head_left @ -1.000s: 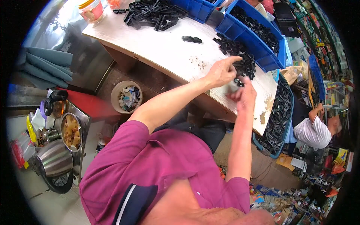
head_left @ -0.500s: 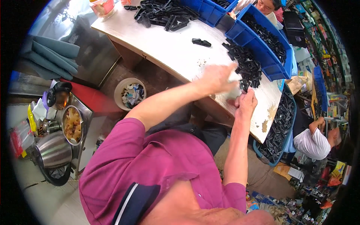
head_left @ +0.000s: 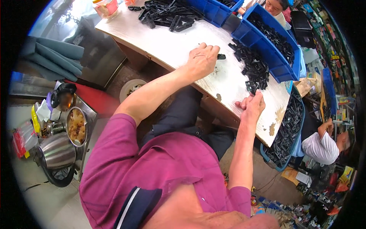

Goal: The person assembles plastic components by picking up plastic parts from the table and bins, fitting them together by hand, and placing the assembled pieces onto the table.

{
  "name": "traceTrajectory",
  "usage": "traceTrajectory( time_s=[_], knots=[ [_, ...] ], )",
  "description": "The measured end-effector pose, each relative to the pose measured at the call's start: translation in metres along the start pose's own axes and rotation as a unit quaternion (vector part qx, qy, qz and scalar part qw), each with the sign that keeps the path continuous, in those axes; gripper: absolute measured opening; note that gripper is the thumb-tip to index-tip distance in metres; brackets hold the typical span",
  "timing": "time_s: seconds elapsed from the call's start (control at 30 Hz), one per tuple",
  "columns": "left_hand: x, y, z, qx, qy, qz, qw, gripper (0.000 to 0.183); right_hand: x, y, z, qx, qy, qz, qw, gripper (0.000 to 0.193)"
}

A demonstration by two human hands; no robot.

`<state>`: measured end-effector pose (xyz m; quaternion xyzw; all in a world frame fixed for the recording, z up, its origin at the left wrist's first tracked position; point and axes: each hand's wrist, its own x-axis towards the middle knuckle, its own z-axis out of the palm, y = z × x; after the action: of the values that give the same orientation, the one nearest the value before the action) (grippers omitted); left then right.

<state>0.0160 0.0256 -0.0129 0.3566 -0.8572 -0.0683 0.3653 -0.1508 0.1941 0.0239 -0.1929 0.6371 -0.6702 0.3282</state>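
My left hand (head_left: 203,60) is over the middle of the white table, its fingers curled down around a black plastic part. Only one end of that black plastic part (head_left: 221,56) shows beside the hand; the rest is hidden. Farther right, my right hand (head_left: 252,106) rests near the table edge, with thumb and finger closed on another black plastic part (head_left: 253,91). This one touches or lies close to the near end of a loose heap of black plastic parts (head_left: 254,68).
A second heap of black parts (head_left: 167,15) lies at the far left. Blue bins (head_left: 263,44) stand along the back. A blue tub (head_left: 284,133) of black parts sits beside the table's right edge. A person (head_left: 272,7) is across the table, another (head_left: 322,147) at right.
My left hand has moved left and away from my right hand, onto the black part that lay alone on the table. My right hand has stayed nearly in place.
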Motion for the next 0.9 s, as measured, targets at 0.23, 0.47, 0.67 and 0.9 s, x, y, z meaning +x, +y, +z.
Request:
traceTrajectory(
  time_s=[0.23, 0.47, 0.67, 0.9],
  knots=[
    [-0.004, 0.019, -0.019, -0.079, -0.023, -0.051, 0.995, 0.019, -0.001, 0.005, 0.0, 0.032, -0.002, -0.035, 0.999, 0.038],
    [-0.03, 0.081, 0.005, -0.478, -0.104, -0.108, 0.865, 0.024, -0.004, 0.006, -0.004, 0.052, -0.017, -0.064, 0.996, 0.037],
    [-0.027, 0.098, 0.02, -0.526, -0.119, -0.152, 0.828, 0.024, -0.006, 0.007, -0.003, 0.041, 0.0, -0.051, 0.998, 0.03],
    [-0.025, 0.11, 0.027, -0.526, -0.098, -0.233, 0.812, 0.028, -0.01, 0.009, -0.001, 0.038, 0.02, -0.091, 0.995, 0.03]
  ],
)
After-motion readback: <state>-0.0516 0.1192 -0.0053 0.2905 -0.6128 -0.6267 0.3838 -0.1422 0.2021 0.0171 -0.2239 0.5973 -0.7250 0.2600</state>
